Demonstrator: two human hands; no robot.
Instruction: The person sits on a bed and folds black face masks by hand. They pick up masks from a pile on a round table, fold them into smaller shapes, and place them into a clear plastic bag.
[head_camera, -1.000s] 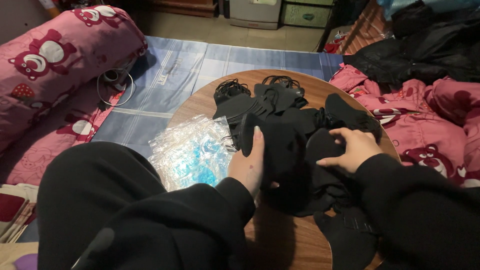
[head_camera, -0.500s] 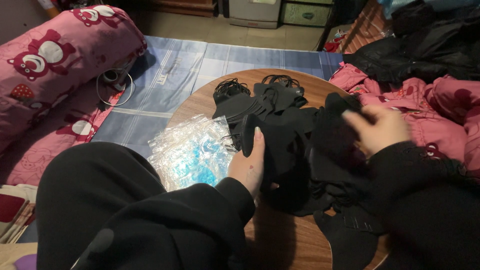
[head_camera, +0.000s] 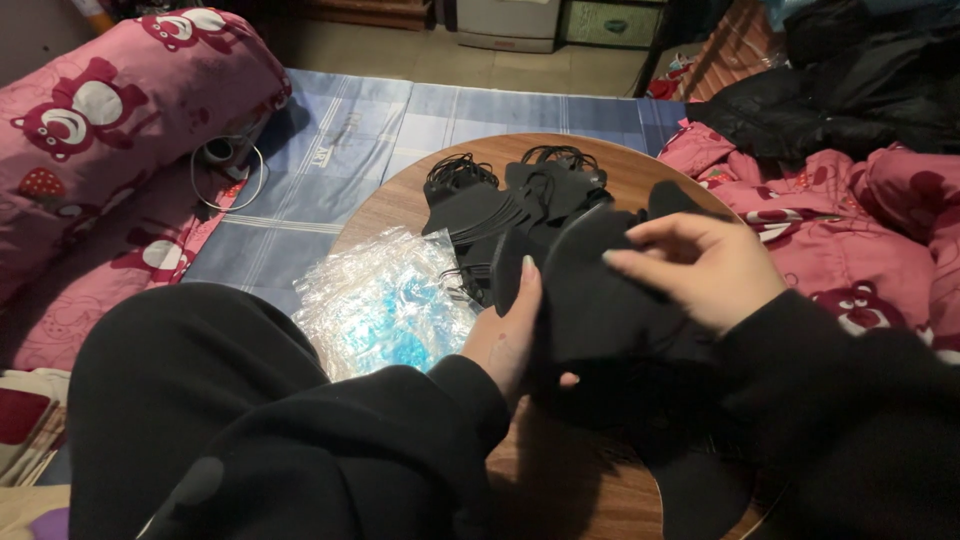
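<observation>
Left hand (head_camera: 508, 335): grip clamped on the stack of black masks (head_camera: 600, 300).
Right hand (head_camera: 700, 268): fingers curled over the stack's top.
Beside: clear wrappers (head_camera: 385, 300) on round desk (head_camera: 640, 160).

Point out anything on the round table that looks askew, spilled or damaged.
Nothing looks damaged or spilled. The black masks lie in loose, fanned heaps rather than a squared stack, and the clear plastic bags sit crumpled, overhanging the round wooden table's near-left edge. The left hand and right hand hold a bundle of masks between them.
</observation>
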